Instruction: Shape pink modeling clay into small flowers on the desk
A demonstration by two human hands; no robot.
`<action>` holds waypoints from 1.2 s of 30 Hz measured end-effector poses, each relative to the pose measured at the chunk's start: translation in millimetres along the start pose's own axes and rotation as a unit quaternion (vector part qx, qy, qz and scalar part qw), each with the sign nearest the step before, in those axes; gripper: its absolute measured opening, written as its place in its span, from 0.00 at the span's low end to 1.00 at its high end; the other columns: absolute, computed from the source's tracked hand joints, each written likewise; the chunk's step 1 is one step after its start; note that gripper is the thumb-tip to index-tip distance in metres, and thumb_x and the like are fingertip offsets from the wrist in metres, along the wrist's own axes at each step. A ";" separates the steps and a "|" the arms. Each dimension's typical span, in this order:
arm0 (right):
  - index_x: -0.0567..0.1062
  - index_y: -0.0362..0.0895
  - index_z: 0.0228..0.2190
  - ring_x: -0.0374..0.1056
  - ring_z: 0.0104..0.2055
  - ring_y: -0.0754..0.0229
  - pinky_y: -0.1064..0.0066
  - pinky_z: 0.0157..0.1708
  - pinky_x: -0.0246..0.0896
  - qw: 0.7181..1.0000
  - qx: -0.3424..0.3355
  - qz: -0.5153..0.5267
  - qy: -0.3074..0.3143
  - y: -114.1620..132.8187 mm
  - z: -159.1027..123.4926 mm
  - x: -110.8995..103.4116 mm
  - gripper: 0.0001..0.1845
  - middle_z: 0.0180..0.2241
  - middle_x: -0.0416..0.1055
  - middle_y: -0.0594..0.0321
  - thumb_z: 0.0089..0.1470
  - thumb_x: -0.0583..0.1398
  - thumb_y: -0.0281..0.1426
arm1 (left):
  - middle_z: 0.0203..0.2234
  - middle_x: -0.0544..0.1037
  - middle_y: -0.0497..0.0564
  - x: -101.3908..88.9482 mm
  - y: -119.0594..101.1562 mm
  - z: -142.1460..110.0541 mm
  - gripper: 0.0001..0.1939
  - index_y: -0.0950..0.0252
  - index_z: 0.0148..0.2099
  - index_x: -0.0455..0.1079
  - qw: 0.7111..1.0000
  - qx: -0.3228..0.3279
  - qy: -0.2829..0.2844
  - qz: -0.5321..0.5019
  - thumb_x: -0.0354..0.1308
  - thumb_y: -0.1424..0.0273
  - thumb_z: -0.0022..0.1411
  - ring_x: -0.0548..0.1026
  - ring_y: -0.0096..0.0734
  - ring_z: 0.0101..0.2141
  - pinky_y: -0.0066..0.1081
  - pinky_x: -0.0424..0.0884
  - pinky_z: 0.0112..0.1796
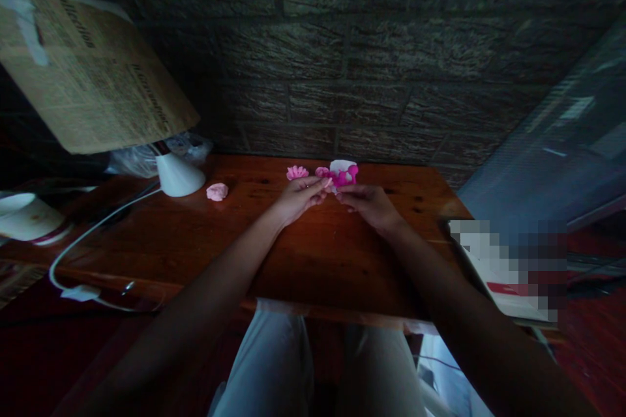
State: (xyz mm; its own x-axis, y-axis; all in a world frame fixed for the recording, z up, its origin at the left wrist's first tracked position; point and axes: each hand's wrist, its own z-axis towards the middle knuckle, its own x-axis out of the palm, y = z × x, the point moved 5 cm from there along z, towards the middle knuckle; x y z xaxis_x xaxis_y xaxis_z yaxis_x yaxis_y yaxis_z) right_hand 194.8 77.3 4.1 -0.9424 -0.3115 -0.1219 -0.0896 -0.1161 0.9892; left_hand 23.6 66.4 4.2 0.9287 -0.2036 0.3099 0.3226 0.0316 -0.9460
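Over the wooden table, my left hand (299, 201) and my right hand (369, 203) meet fingertip to fingertip. My left thumb and fingers pinch a small pale pink piece (329, 183), too small to make out clearly. The right hand's fingers are closed at its other side; what they grip is mostly hidden. Just behind the hands lie a pink flower shape with petals (297, 172), a smaller pink piece (321, 171), and bright magenta pieces (351, 174) in front of a white piece (342, 164). To the left sits a pale pink lump (217, 191), apart from both hands.
A lamp with a newsprint shade (117, 78) and white base (178, 176) stands at left, its white cord (88, 234) crossing the table (317, 260). A paper cup (29, 216) lies further left. A brick wall (313, 78) rises behind; a notebook-like item (484, 260) is at right.
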 end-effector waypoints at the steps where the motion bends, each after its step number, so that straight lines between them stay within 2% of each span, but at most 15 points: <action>1: 0.87 0.46 0.34 0.72 0.35 0.59 0.69 0.33 0.68 1.000 0.000 -0.002 -0.002 -0.2 -0.1 -0.4 0.14 0.34 0.82 0.60 0.43 0.70 0.38 | 0.29 0.78 0.50 -0.5 -0.1 -0.2 0.19 0.66 0.34 0.82 1.000 -0.002 0.000 0.002 0.78 0.57 0.48 0.70 0.21 0.30 0.25 0.65 0.32; 7: 0.87 0.45 0.35 0.72 0.35 0.59 0.68 0.33 0.69 1.000 0.013 -0.014 0.002 -1.1 -0.5 0.3 0.15 0.34 0.82 0.60 0.45 0.69 0.38 | 0.30 0.78 0.50 -2.2 0.5 -0.5 0.18 0.66 0.34 0.81 0.999 0.011 0.014 0.037 0.79 0.59 0.47 0.71 0.23 0.32 0.27 0.66 0.34; 11: 0.87 0.46 0.34 0.72 0.34 0.61 0.70 0.32 0.68 1.000 0.007 -0.003 -0.001 -1.2 0.0 0.3 0.14 0.33 0.82 0.62 0.43 0.70 0.38 | 0.29 0.79 0.49 -5.1 -0.3 1.0 0.19 0.65 0.34 0.82 0.996 0.047 -0.007 0.076 0.78 0.58 0.45 0.70 0.23 0.29 0.28 0.64 0.32; 15: 0.87 0.46 0.32 0.71 0.32 0.61 0.70 0.32 0.67 1.000 0.005 0.014 -0.016 -0.8 0.4 -3.4 0.15 0.31 0.81 0.62 0.40 0.72 0.39 | 0.25 0.78 0.50 -7.6 -4.4 0.6 0.21 0.66 0.30 0.81 0.982 0.073 -0.020 0.173 0.73 0.51 0.53 0.67 0.24 0.24 0.29 0.62 0.29; 17: 0.87 0.45 0.33 0.71 0.33 0.60 0.70 0.32 0.68 1.000 0.003 0.012 -0.020 -0.4 0.6 -5.1 0.16 0.31 0.81 0.61 0.40 0.73 0.40 | 0.23 0.78 0.50 -7.8 -4.4 0.7 0.22 0.65 0.28 0.80 0.971 0.076 0.005 0.227 0.70 0.49 0.55 0.68 0.26 0.24 0.29 0.63 0.29; 20: 0.87 0.45 0.34 0.72 0.34 0.60 0.69 0.33 0.68 1.000 -0.005 0.010 -0.015 -0.1 1.0 -5.5 0.18 0.32 0.81 0.60 0.42 0.72 0.42 | 0.23 0.80 0.51 -6.3 1.5 1.5 0.19 0.65 0.30 0.81 0.949 0.064 0.078 0.299 0.70 0.53 0.57 0.72 0.28 0.26 0.29 0.65 0.31; 22: 0.86 0.45 0.34 0.72 0.33 0.60 0.69 0.33 0.69 1.000 -0.011 0.013 -0.005 -0.4 1.3 -3.7 0.18 0.32 0.81 0.60 0.42 0.72 0.43 | 0.24 0.81 0.52 -6.7 3.8 2.0 0.17 0.65 0.31 0.82 0.939 0.071 0.093 0.323 0.69 0.55 0.59 0.73 0.29 0.27 0.29 0.66 0.32; 25: 0.86 0.45 0.33 0.71 0.31 0.62 0.69 0.32 0.70 0.999 -0.017 0.025 0.015 -0.7 1.7 0.2 0.19 0.33 0.81 0.61 0.41 0.73 0.44 | 0.30 0.83 0.53 -5.4 0.8 1.7 0.14 0.65 0.36 0.83 0.947 0.103 0.074 0.296 0.69 0.58 0.59 0.74 0.29 0.29 0.29 0.69 0.34; 29: 0.86 0.44 0.32 0.69 0.29 0.63 0.67 0.32 0.71 0.999 -0.020 0.040 0.030 0.7 1.5 2.5 0.19 0.28 0.78 0.63 0.40 0.74 0.44 | 0.38 0.85 0.55 2.3 -4.7 -1.2 0.16 0.64 0.44 0.83 0.963 0.123 0.067 0.230 0.72 0.60 0.56 0.77 0.30 0.33 0.30 0.71 0.37; 32: 0.86 0.44 0.32 0.67 0.27 0.64 0.69 0.31 0.68 0.999 -0.023 0.031 0.035 3.5 0.4 2.5 0.20 0.25 0.76 0.65 0.41 0.74 0.45 | 0.35 0.85 0.54 5.9 -7.4 -2.8 0.17 0.63 0.42 0.84 0.968 0.123 0.057 0.211 0.74 0.61 0.53 0.77 0.29 0.31 0.31 0.71 0.36; 36: 0.85 0.44 0.31 0.67 0.27 0.64 0.71 0.29 0.66 0.999 -0.026 0.028 0.030 7.8 -1.9 3.2 0.21 0.27 0.76 0.64 0.42 0.74 0.48 | 0.30 0.84 0.52 5.8 -12.9 -5.0 0.14 0.62 0.39 0.84 0.969 0.129 0.022 0.210 0.75 0.60 0.53 0.74 0.29 0.29 0.31 0.71 0.35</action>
State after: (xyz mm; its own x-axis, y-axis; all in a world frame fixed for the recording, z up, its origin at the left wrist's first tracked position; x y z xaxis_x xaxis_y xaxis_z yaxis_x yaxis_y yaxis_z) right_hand 191.7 73.6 11.2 -0.9244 -0.3744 -0.0722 -0.0188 -0.1444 0.9893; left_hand 23.9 59.9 17.8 0.9810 -0.1618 -0.1072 -0.0417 0.3635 -0.9307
